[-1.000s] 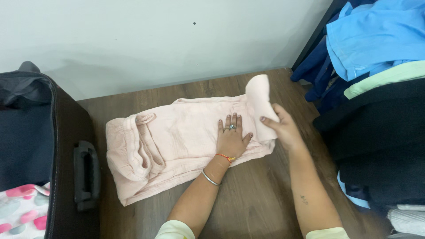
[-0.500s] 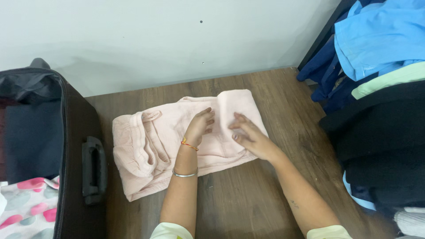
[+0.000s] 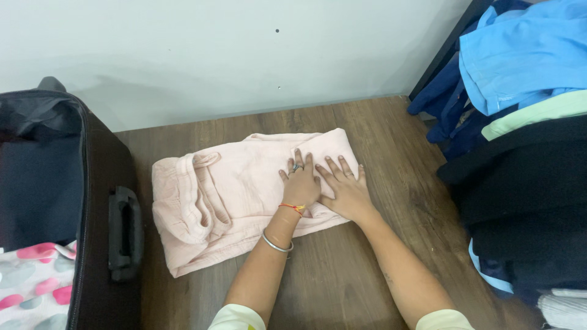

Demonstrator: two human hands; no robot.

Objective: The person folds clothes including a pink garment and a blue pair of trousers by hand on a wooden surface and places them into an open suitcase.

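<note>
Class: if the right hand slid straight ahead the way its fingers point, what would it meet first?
The right hand would cross the folded pale pink cotton garment, then bare wooden floor, then probably the white wall.

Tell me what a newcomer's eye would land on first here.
Both hands, the left hand and right hand, press flat side by side on the right end of a pale pink garment lying on the wooden floor. An open dark suitcase sits at the left, and a pile of blue and dark clothes fills the right side.
</note>
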